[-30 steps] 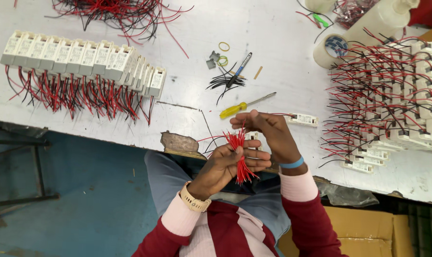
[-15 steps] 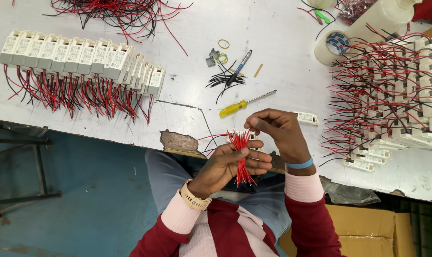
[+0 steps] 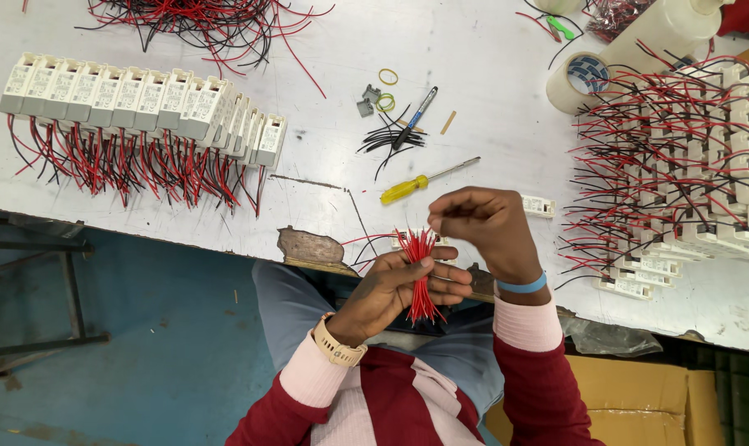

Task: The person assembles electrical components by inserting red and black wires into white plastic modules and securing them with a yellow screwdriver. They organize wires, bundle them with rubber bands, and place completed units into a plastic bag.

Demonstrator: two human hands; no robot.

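Just over the near edge of the white surface (image 3: 490,66), the left hand (image 3: 391,289) clamps 1 bundle of red wires (image 3: 418,272) upright, so the right hand (image 3: 482,227), its grip pinched narrow above the tips, can reach single wires.

White worktable (image 3: 490,49) carries white modules (image 3: 143,103), yellow screwdriver (image 3: 407,188), tape roll (image 3: 577,81).

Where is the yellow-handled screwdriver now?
The yellow-handled screwdriver lies on the white table, just beyond the right hand, near the black wire pieces.
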